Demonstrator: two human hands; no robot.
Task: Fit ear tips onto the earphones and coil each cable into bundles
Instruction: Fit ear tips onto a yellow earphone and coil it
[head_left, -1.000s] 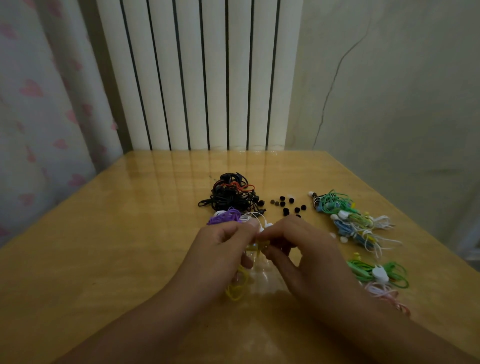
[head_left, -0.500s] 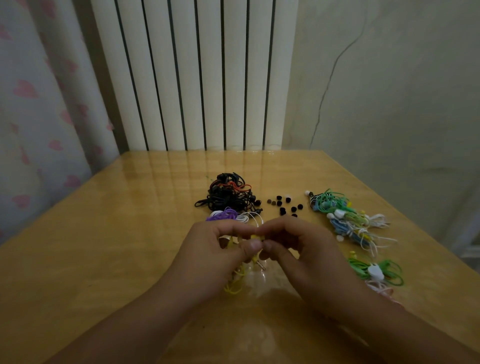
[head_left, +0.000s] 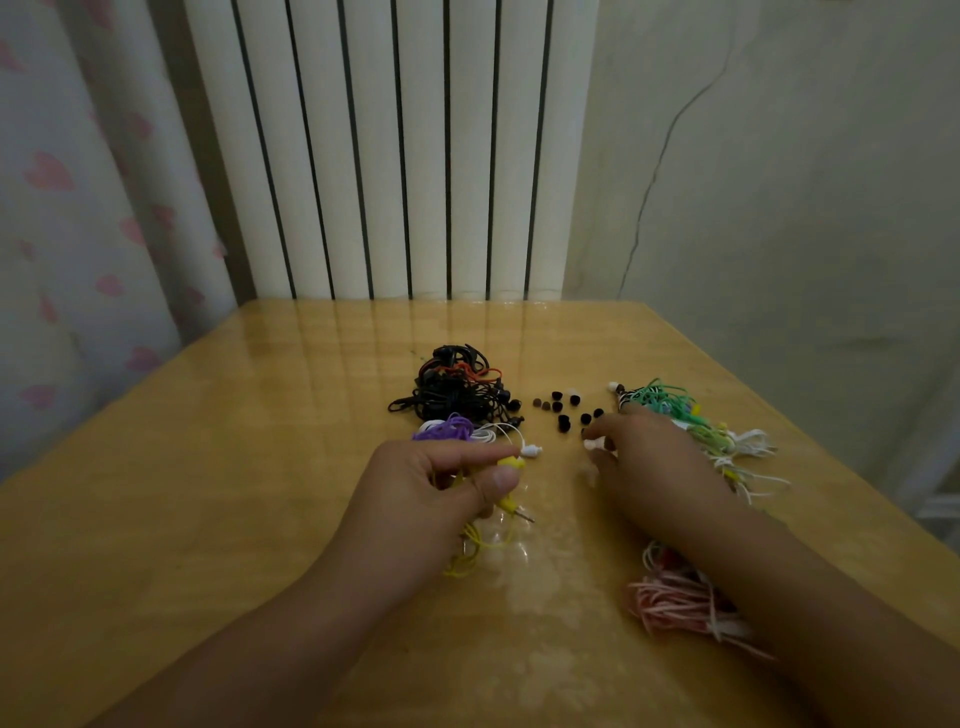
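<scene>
- Yellow earphone (head_left: 511, 462) sits pinched between thumb and forefinger of the left hand (head_left: 447, 483), its cable (head_left: 470, 551) trailing onto the table (head_left: 208, 467)
- Right hand (head_left: 649, 462), a second ago working at the earbud with the left, has parted from it and reaches to the loose ear tips (head_left: 563, 410), fingertips pinching a pale one (head_left: 592, 444)
- Likely the next tip to fit; coiling not yet begun
</scene>
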